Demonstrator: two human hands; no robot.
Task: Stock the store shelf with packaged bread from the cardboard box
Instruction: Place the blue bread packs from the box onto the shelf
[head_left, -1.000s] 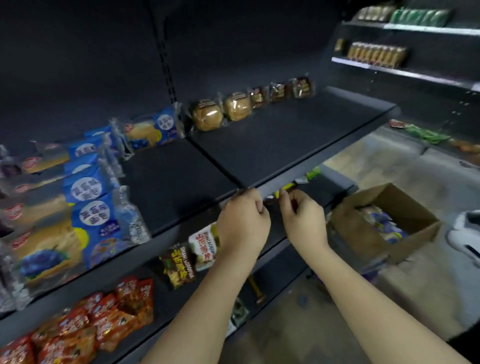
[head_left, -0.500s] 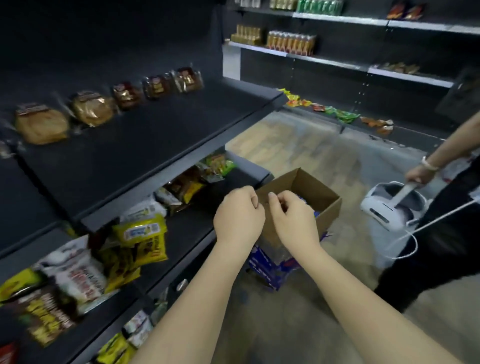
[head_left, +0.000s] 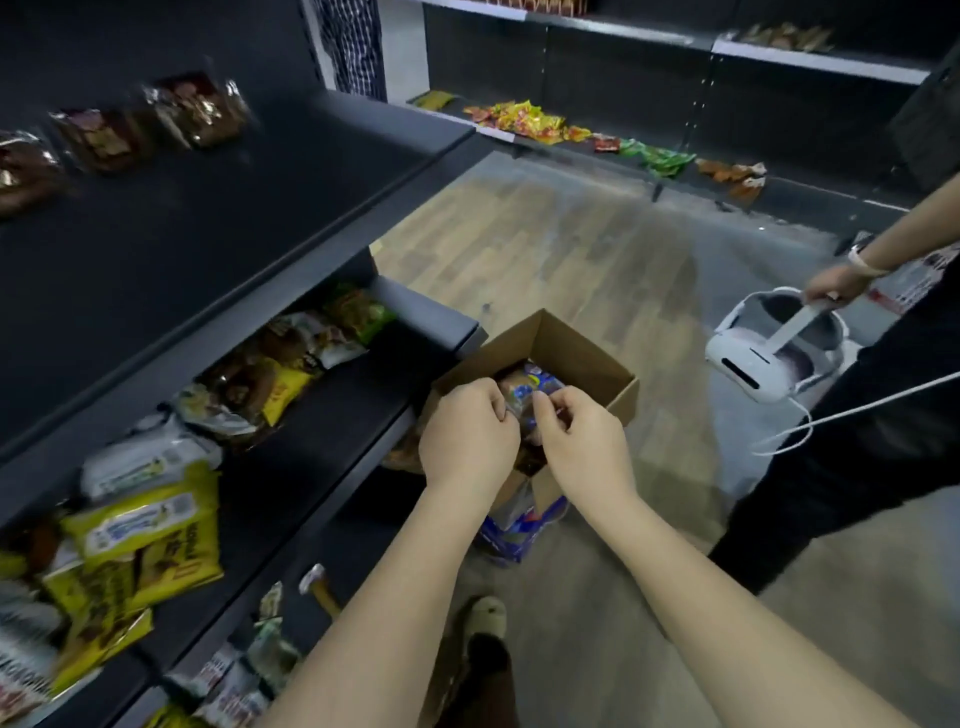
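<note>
Your left hand (head_left: 467, 434) and right hand (head_left: 584, 441) have reached the cardboard box (head_left: 582, 351), both curled; whether they grip anything, I cannot tell. The bread packet (head_left: 537, 383) looks light and squashy, so pinch its wrapper edge.

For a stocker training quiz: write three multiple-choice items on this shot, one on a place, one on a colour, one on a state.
1. Where are the left hand and right hand?
A on the top shelf
B over the box
C flat on the floor

2. What colour is the headset?
A white
B red
C green

3. How is the box?
A taped shut
B flattened
C open, packs inside

Answers:
1 B, both hands hover above the box's open top.
2 A, its shell and strap are white.
3 C, the top is open and wrapped packs show inside.
</note>
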